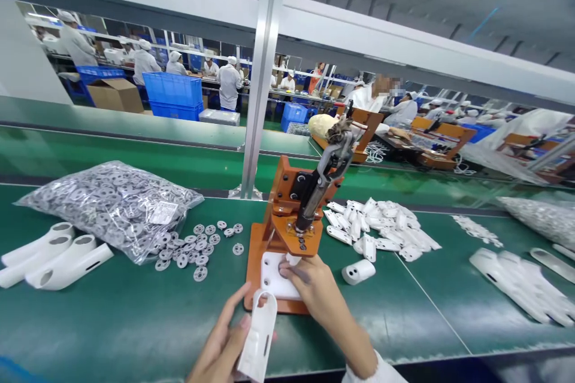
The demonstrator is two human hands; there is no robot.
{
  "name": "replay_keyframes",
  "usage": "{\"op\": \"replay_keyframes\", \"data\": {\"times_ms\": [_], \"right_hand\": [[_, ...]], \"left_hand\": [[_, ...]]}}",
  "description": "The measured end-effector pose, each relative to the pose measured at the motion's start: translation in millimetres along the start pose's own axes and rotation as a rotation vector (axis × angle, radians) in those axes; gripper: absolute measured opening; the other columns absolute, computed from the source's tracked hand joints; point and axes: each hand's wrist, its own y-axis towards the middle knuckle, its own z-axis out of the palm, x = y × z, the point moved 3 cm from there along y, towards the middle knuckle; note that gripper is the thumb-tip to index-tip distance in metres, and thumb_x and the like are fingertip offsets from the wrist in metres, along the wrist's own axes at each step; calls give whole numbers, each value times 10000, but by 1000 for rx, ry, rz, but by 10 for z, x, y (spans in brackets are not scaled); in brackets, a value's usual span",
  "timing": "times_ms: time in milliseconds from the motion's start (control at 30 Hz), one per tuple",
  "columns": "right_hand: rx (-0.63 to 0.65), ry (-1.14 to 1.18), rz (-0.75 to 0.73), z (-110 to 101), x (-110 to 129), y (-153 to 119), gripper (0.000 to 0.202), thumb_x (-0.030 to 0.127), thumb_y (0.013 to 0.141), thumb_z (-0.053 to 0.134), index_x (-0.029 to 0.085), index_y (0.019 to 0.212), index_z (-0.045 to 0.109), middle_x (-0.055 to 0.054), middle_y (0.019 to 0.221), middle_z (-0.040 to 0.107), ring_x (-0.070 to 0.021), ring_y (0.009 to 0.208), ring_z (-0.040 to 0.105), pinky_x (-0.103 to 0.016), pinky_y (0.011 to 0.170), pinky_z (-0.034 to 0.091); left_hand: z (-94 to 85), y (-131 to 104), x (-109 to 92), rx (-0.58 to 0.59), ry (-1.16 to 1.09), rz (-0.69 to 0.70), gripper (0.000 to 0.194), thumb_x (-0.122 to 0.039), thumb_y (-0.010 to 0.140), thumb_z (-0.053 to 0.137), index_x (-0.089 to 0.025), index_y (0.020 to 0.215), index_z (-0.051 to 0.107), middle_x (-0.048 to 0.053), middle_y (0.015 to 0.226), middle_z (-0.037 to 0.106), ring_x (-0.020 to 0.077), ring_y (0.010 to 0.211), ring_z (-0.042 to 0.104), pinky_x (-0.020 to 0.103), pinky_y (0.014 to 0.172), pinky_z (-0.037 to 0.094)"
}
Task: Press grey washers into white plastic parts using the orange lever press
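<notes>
My left hand (224,341) grips a long white plastic housing (259,338) with a rounded, open end tilted up, in front of an orange toggle press (299,236). Under the press head, my right hand (317,284) reaches onto the white fixture plate (268,278), its fingers pinched together. Whatever lies between those fingertips is mostly hidden. The press's metal lever (323,179) stands raised and slanted. Loose grey slotted discs (191,248) are scattered on the green bench left of the press. To its right lies a short white cylindrical part (358,272).
A clear bag of grey discs (112,206) and several white housings (54,254) lie at left. A pile of small white parts (377,227) sits behind right, with more white housings (523,284) at far right. A metal post (260,78) rises behind the bench; people work beyond.
</notes>
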Motion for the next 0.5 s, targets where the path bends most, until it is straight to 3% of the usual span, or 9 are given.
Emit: {"op": "replay_keyframes", "data": {"times_ms": [133, 267, 400, 500], "right_hand": [[-125, 162, 53, -165, 102, -245, 295, 360, 1018, 485, 221, 934, 732, -103, 1048, 691, -248, 979, 687, -349, 857, 569], [-7, 431, 208, -165, 237, -510, 348, 461, 999, 516, 270, 1228, 695, -77, 1087, 697, -206, 910, 699, -290, 793, 590], [-54, 582, 444, -18, 249, -535, 501, 540, 919, 594, 182, 1262, 669, -54, 864, 677, -185, 694, 651, -274, 590, 563], [-162, 697, 556, 37, 223, -514, 587, 532, 844, 655, 132, 1274, 630, -16, 749, 633, -156, 568, 570, -257, 482, 511]], "left_hand": [[226, 176, 2, 59, -122, 49, 984, -694, 813, 685, -273, 1568, 215, 130, 1138, 725, 285, 1076, 695, 307, 704, 549], [474, 313, -41, 61, -33, 82, 919, -682, 862, 622, -278, 1566, 190, 111, 1080, 722, 226, 783, 729, 329, 657, 583], [567, 403, -205, 3, 411, 132, 783, -676, 964, 356, -200, 1573, 226, 14, 664, 661, 203, 497, 652, 313, 525, 548], [450, 478, -451, -144, 938, 392, 597, -494, 1029, 217, -181, 1473, 465, 61, 725, 656, 247, 667, 656, 394, 674, 550]]}}
